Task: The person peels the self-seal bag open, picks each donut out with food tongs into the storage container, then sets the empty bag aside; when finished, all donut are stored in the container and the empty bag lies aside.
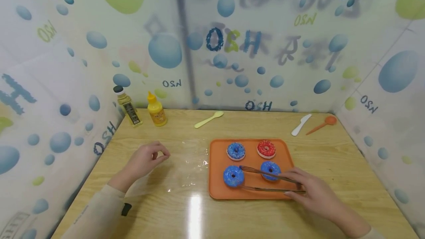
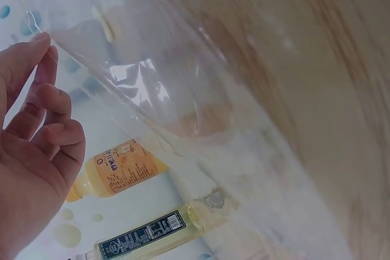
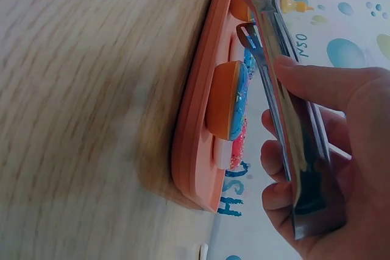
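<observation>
My left hand (image 1: 144,159) pinches the edge of a clear plastic bag (image 2: 143,83) between thumb and index finger. The bag spreads over the table, left of the orange tray (image 1: 216,193). My right hand (image 1: 315,194) holds metal tongs (image 3: 283,89) over the tray, spread apart. Their tips reach the right side of the front-left blue donut (image 1: 229,175); whether they touch it I cannot tell. Under the upper arm lies a second blue donut (image 1: 270,167). Behind sit a sprinkled blue donut (image 1: 235,152) and a red donut (image 1: 266,152).
At the back left stand an oil bottle (image 1: 129,110) and a yellow squeeze bottle (image 1: 156,111). A pale yellow spoon (image 1: 209,119) lies behind the tray. Further right are a white knife (image 1: 301,124) and an orange spoon (image 1: 323,124). Patterned walls enclose the wooden table (image 1: 159,213).
</observation>
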Available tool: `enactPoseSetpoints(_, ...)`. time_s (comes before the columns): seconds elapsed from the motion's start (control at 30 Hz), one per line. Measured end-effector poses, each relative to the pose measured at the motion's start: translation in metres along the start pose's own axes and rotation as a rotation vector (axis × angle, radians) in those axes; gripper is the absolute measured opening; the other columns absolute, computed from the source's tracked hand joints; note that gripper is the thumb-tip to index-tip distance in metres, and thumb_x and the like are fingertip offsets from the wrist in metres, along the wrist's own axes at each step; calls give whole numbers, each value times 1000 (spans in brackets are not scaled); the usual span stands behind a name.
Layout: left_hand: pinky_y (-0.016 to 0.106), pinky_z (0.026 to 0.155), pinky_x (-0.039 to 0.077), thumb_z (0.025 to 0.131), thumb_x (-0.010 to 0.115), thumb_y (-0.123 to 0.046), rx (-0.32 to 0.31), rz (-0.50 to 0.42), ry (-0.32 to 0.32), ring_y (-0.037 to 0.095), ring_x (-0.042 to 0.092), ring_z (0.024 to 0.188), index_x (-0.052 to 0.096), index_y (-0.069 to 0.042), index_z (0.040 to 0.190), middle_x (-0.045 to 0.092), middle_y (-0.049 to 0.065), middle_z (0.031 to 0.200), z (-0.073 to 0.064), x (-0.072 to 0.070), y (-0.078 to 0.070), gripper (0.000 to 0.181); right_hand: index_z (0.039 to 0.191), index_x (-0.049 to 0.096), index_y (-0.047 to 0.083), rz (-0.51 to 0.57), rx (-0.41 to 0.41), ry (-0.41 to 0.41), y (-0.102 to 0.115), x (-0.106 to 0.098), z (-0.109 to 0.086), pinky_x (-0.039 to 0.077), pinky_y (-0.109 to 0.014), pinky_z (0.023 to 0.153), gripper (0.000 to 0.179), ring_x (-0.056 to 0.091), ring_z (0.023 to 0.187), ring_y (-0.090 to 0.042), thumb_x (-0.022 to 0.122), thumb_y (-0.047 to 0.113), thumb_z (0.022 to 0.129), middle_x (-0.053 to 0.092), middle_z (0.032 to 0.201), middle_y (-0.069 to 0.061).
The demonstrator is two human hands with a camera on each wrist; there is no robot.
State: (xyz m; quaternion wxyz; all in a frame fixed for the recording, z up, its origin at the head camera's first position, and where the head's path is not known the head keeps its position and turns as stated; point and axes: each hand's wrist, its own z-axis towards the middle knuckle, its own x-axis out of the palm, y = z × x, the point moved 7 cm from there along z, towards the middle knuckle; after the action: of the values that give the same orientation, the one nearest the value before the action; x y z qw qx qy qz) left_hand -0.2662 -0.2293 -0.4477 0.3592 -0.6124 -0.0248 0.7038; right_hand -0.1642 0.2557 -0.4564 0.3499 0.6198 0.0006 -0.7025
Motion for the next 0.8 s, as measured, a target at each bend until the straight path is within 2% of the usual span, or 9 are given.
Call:
enactPoseSetpoints(0.23,23,57,44,94,77,-16,-1,-6,9,3,48,65,78,-14,96,66,-11,89,0,1,1,3,132,68,24,85,-2,-46,-2,-8,-3,43,-18,59,54,48,72,4,88,16,82,66,112,8)
enactPoseSetpoints(0.43,22,58,44,94,77,-14,9,3,20,2,48,65,78,-17,93,68,-11,91,0,2,2,3,129,69,19,133,40,-167,-14,-22,-7,41,-19,56,53,49,71,-1,89,12,80,65,108,4)
enactPoseSetpoints(0.53,22,57,43,92,78,-12,8,9,21,1,48,65,78,-19,92,67,-11,90,-1,2,3,7,130,69,17,122,75,-227,-23,-30,-13,40,-20,54,54,49,72,-1,89,9,80,63,109,5)
enactPoseSetpoints(0.67,22,57,43,92,78,-15,-1,25,36,1,48,65,78,-17,93,67,-11,89,-2,2,6,2,131,69,14,78,132,-323,-40,-45,-24,37,-19,53,57,48,72,0,88,4,79,60,107,6)
enactPoseSetpoints(0.8,22,59,44,94,77,-20,-28,36,73,2,49,67,78,-15,93,69,-11,90,-4,2,9,5,129,69,8,9,240,-370,-65,-58,-35,37,-18,56,51,46,72,1,87,9,82,64,107,-5)
